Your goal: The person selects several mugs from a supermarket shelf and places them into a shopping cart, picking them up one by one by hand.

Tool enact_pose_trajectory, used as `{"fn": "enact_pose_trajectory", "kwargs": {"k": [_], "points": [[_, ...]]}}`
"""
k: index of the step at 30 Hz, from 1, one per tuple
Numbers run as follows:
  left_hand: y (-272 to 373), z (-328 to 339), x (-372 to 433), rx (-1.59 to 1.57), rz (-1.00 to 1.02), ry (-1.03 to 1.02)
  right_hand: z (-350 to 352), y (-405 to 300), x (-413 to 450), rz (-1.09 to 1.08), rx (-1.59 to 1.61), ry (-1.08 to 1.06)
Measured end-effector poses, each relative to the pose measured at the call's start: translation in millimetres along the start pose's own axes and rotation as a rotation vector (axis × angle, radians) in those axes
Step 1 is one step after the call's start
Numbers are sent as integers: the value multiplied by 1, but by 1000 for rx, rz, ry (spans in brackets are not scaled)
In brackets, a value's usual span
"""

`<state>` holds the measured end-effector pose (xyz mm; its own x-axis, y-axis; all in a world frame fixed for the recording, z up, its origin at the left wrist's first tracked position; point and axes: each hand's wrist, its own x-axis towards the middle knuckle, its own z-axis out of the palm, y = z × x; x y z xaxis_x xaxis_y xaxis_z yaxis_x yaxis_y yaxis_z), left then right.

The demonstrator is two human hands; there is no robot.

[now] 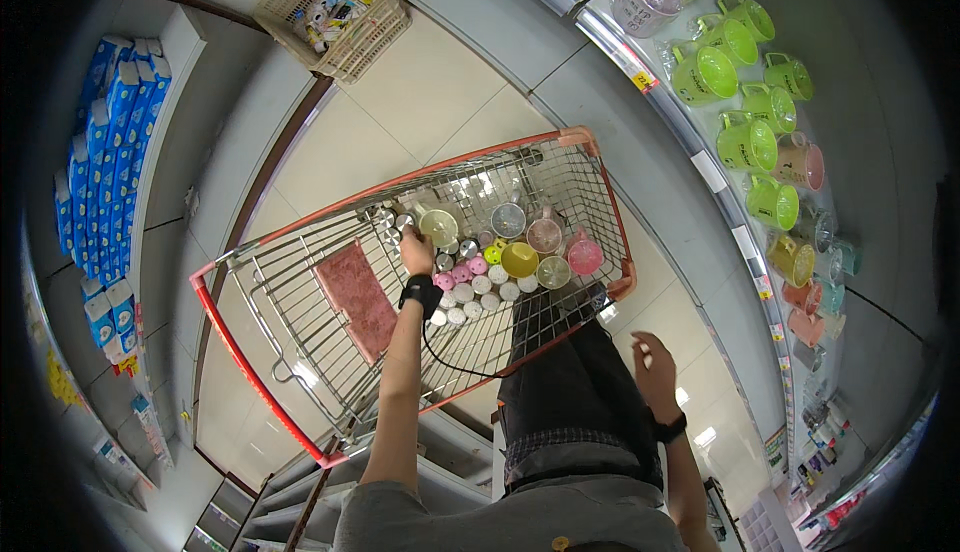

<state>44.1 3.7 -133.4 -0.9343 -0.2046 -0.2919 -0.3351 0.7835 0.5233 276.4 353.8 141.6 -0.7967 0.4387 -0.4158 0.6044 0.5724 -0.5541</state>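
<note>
My left hand (417, 252) reaches down into a wire shopping cart (450, 372). Its fingertips are at a silver-lidded container (405, 222), right beside a pale yellow-green cup (438, 229); whether they grip either is hidden. Just below and right of that hand stand pink-topped containers (461, 274) and several white-topped ones (472, 301). Farther right in the cart are a yellow cup (519, 259), a clear cup (508, 220) and a bright pink cup (585, 257). My right hand (656, 376) hangs outside the cart beside my leg, holding nothing, its fingers loosely bent and apart.
Green plastic mugs (705, 74) and other cups line the shelf at right. Blue packs (120, 147) are stacked on the left shelf. A beige plastic crate (367, 42) of small goods stands on the floor ahead. The cart's red handle (255, 379) is at left.
</note>
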Motion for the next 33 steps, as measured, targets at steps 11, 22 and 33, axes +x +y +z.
{"fn": "enact_pose_trajectory", "kwargs": {"k": [11, 22, 33], "points": [[238, -108, -184, -327, 244, -263, 31, -90, 63, -328, -3, 157], [288, -44, -234, 84, 688, -445, -216, 108, 55, -61, 571, -271], [196, 84, -295, 591, 700, -403, -422, 295, -110, 245, 519, 148]]}}
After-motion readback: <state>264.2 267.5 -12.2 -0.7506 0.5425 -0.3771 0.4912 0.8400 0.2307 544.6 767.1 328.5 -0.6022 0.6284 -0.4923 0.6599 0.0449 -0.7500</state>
